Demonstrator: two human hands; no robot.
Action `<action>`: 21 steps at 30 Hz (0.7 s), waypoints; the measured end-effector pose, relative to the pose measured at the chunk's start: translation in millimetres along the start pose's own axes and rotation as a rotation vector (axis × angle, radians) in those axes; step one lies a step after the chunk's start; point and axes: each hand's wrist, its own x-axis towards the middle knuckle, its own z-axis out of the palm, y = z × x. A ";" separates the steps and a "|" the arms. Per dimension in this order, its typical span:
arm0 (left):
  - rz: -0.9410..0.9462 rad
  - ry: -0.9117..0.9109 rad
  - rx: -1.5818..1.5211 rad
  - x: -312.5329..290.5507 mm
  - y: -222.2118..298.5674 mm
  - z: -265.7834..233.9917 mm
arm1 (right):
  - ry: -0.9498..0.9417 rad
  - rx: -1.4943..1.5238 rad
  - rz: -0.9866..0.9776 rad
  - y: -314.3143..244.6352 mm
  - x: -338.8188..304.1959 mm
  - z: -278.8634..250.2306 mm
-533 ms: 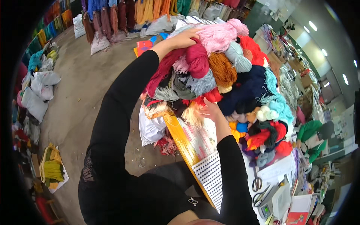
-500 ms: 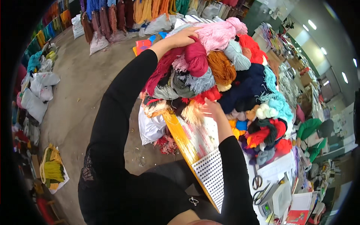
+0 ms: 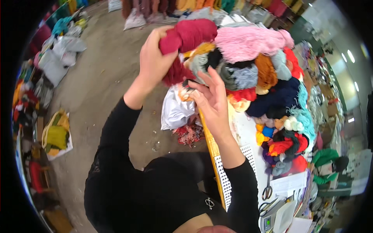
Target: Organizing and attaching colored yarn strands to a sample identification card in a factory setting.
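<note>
My left hand (image 3: 153,58) is closed round one end of a crimson yarn hank (image 3: 194,33), raised over the far left corner of the table; its loose strands hang beneath my palm. Lower and to the right, my right hand (image 3: 211,103) has its fingers apart and grips nothing, near the grey yarn hank (image 3: 200,64) in the pile. To the right of the crimson hank lies a long pink yarn hank (image 3: 248,42). A brown-orange hank (image 3: 266,72) and a dark navy bundle (image 3: 276,93) rest nearer to me.
Scissors (image 3: 267,192), a scale (image 3: 268,221) and a printed sheet (image 3: 289,182) lie at the table's near right. A white sack (image 3: 175,110) stands on the floor by the table's yellow edge (image 3: 211,145). Someone in green (image 3: 324,163) is at the far right.
My left hand has lifted the crimson hank off the pile toward the left. My right hand has come up from the tabletop. The whole view has shifted.
</note>
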 end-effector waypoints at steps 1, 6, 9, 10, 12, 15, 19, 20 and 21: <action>0.071 0.035 0.024 -20.5 3.1 -18.5 | -0.006 0.066 0.004 -5.8 3.3 22.7; 0.122 -0.255 -0.053 -114.4 26.7 -69.6 | -0.058 -0.077 0.022 37.4 8.3 57.4; -0.243 -0.438 -0.388 -135.0 21.2 -99.0 | 0.024 0.074 0.161 73.5 -5.1 46.6; -0.375 -0.312 -0.466 -144.0 9.5 -105.5 | 0.047 0.124 0.218 77.6 -12.7 49.5; -0.495 -0.271 -0.438 -138.6 -4.3 -104.9 | 0.066 0.190 0.275 84.0 -23.5 52.5; -0.643 -0.410 -0.601 -136.8 -5.6 -90.0 | 0.098 0.282 0.313 91.3 -34.6 54.7; -0.665 -0.441 -0.692 -145.0 -9.7 -79.6 | -0.039 -0.362 0.222 83.3 -40.4 41.6; -0.597 -0.509 -0.494 -143.9 -8.2 -81.2 | 0.067 -0.542 0.203 78.9 -44.7 41.3; -0.524 -0.573 -0.295 -140.4 -4.9 -82.3 | 0.053 -0.723 0.096 69.8 -42.6 42.7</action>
